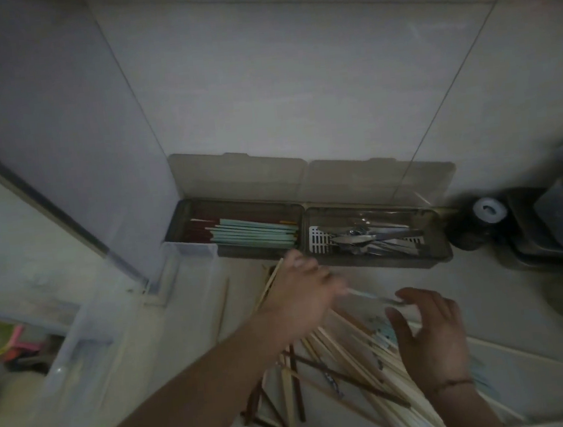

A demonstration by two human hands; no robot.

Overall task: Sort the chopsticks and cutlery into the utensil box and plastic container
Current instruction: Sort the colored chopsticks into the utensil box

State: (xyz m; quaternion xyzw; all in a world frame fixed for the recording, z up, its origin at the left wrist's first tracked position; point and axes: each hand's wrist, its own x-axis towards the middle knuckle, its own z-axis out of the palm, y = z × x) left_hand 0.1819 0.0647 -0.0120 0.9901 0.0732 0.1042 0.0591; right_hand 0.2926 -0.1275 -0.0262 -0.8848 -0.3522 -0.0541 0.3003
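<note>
I am in the middle of the sort. My left hand [301,287] reaches toward the back of the pale counter [508,298], just in front of the smoky translucent utensil box [303,223] that stands against the wall with both lids raised. A thin pale-blue piece [367,294] sticks out from that hand toward the right; the frame is blurred, so I judge the fingers are pinching it but cannot be sure. My right hand [429,333] hovers beside it with fingers spread, holding nothing.

The box's left compartment already holds mint-green and dark red chopsticks [254,233]; the right one holds metal cutlery [368,239]. A loose heap of light wooden and dark brown chopsticks [336,369] lies under my forearms at the near edge. The clear plastic container [89,338] sits at the left edge.

Next, I think, the pale-blue piece goes lengthwise into the left compartment, aligned with the green ones.
</note>
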